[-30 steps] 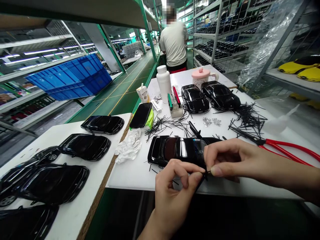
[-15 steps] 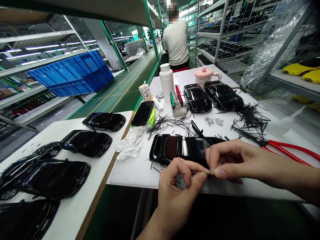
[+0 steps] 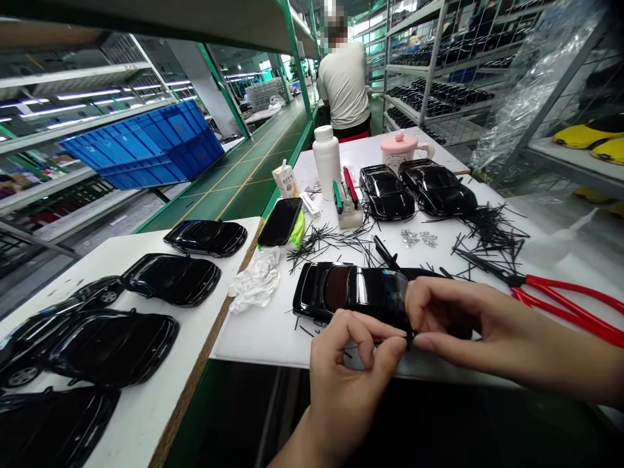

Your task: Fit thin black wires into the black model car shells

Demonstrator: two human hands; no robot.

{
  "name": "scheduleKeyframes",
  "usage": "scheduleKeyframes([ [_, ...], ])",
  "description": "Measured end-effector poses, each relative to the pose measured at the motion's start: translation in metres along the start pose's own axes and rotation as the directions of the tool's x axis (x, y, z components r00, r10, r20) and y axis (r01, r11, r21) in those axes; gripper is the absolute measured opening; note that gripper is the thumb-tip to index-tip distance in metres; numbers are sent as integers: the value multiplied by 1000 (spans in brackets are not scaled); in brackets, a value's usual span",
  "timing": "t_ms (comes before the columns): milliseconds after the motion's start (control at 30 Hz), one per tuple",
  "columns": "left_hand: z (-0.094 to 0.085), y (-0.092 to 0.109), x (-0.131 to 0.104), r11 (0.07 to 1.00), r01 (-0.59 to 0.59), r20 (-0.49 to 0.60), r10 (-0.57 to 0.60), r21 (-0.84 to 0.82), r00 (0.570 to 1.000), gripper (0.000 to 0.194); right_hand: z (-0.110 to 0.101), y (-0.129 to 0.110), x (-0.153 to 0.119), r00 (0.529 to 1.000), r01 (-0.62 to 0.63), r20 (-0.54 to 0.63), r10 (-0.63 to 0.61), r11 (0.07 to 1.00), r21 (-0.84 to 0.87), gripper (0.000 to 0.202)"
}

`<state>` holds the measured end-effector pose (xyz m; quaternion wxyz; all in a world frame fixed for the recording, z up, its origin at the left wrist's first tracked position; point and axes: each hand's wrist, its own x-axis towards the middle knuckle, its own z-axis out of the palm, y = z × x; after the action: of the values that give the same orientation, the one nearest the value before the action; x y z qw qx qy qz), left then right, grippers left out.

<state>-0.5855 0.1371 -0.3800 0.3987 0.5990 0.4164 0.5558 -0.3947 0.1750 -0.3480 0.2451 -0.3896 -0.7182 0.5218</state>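
Note:
A glossy black model car (image 3: 358, 286) lies across the white work surface in front of me, its right end partly covered by my hands. At the car's near side, my left hand (image 3: 353, 364) is closed in a pinch of thumb and forefinger. My right hand (image 3: 461, 318) pinches too, its fingertips almost meeting the left ones. Between the two pinches shows a tiny black part (image 3: 410, 339), too small to name further. Thin black sticks (image 3: 331, 244) are strewn behind the car, with small silvery pieces (image 3: 419, 238) beside them.
Red-handled nippers (image 3: 550, 286) lie at the right. Behind stand two more black model cars (image 3: 387, 192), a white bottle (image 3: 326, 159) and a pink-lidded mug (image 3: 400, 151). Crumpled tissue (image 3: 256, 283) and a phone (image 3: 281, 221) are left; several black cars (image 3: 170, 279) fill the side board.
My right hand's fingertips have shifted slightly, and the tiny black part now shows more clearly between the pinches. My left hand has hardly moved. The whole view has shifted a little.

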Motion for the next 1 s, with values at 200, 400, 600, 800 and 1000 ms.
scheduleKeyframes([
  [200,1,0,-1,1000,4,3,-4,-3,1000,39,5,3,-6,975,176,-107,-194,972,-159,7],
  [400,1,-1,-2,1000,-12,23,12,12,1000,39,7,6,-7,958,240,-111,-266,949,-204,8],
  [600,2,-1,-2,999,-25,12,25,32,1000,39,5,8,-11,967,226,-73,-246,951,-212,10],
  [800,2,-1,-2,997,-42,21,41,63,999,39,5,8,-10,961,234,-86,-262,940,-248,12],
  [1000,0,-1,-3,993,-55,37,51,105,998,40,6,4,-8,911,348,-109,-397,884,-312,15],
])
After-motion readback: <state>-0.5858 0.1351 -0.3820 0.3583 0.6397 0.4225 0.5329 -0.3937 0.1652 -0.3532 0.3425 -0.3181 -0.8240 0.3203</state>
